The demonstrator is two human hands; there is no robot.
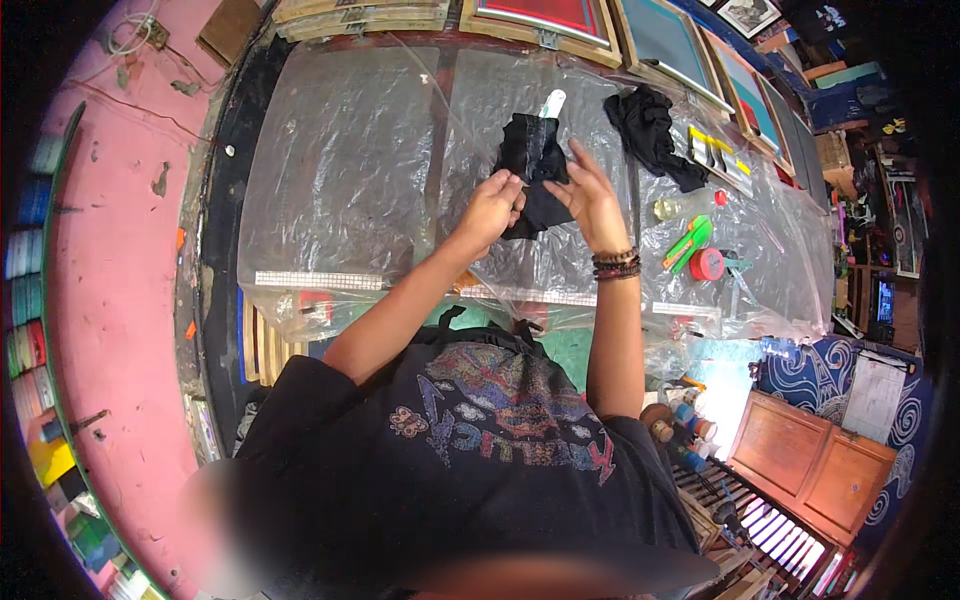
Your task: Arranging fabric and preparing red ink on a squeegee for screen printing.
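A piece of black cloth [533, 150] lies around the middle of the table, with a white, flat, round-ended strip [553, 102] sticking out of its far end. My left hand [492, 208] is closed, its thumb and fingers pinching the near left edge of the cloth. On the other side my right hand [592, 200] has its fingers apart, the thumb side close to the cloth's right edge; whether it touches cannot be told. What the cloth covers is hidden.
Clear plastic sheeting [340, 160] covers the table. To the right lie a crumpled black cloth [650, 130], a clear bottle with a red cap [688, 205], a green-handled tool [688, 245] and a red tape roll [707, 264]. Framed screens [545, 20] line the far edge.
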